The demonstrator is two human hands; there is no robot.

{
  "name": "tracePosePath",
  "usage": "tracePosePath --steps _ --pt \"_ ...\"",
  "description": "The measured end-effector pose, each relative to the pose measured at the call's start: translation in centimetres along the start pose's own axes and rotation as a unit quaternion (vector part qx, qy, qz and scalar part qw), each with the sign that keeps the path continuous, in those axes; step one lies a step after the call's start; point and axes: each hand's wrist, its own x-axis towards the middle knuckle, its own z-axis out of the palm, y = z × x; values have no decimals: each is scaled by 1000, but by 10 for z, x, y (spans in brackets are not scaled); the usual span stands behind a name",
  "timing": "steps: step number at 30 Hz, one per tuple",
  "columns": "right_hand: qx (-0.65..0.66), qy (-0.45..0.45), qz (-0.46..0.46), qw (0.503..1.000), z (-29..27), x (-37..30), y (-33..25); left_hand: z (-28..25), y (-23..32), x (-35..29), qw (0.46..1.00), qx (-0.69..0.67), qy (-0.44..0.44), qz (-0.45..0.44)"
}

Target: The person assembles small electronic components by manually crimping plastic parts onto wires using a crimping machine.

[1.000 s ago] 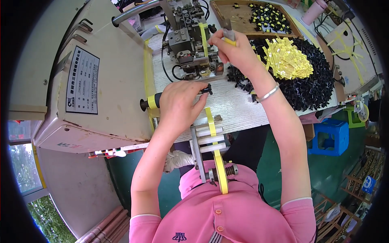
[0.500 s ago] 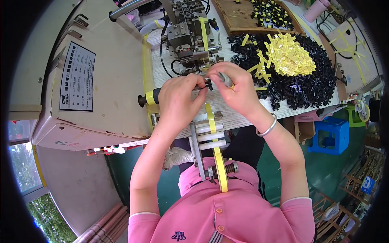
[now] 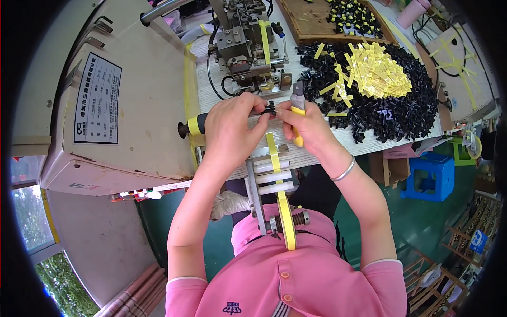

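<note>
My left hand (image 3: 229,127) is closed around a dark rod-like handle; its yellow-banded end (image 3: 195,126) sticks out to the left. Just beyond its fingertips, a small black plastic piece (image 3: 271,109) sits at the rod's other end. My right hand (image 3: 309,127) is wrapped round a yellow utility knife (image 3: 298,111), which stands upright with its grey end away from me. The right thumb and fingertips meet the right side of the black piece. Both hands are over the white worktop, in front of a metal machine (image 3: 245,47).
Yellow tape runs over white rollers (image 3: 274,177) near my lap. To the right lies a heap of black plastic parts (image 3: 380,121) topped with yellow strips (image 3: 377,71). Behind it stands a wooden tray (image 3: 317,31). A large beige cabinet (image 3: 142,105) borders the left; a blue stool (image 3: 430,177) stands right.
My right hand has come down and slightly right, and the knife has turned from slanting to upright, showing its yellow body. My left hand has barely moved.
</note>
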Motion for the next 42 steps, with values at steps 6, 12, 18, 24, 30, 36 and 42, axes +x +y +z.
tracePosePath --steps 6,12,18,24,30,36,42 --pt "38 -36 20 998 -3 -10 -1 0 -1 0 1000 -17 3 -2" --pt "-71 -46 -73 994 4 -28 -5 3 -3 -2 1000 -19 13 5" --pt "-262 13 -265 928 11 -18 -26 3 1 -2 999 13 34 16" --pt "-338 43 -305 889 14 -2 -36 2 4 2 997 -62 39 -19" --pt "-339 23 -286 896 13 -2 -43 3 7 6 998 6 58 -3" --pt "-372 31 -274 886 4 -6 -44 4 8 7 998 -27 44 -28" --pt "-404 20 -244 881 -3 -5 -43 4 8 5 997 -41 16 -70"
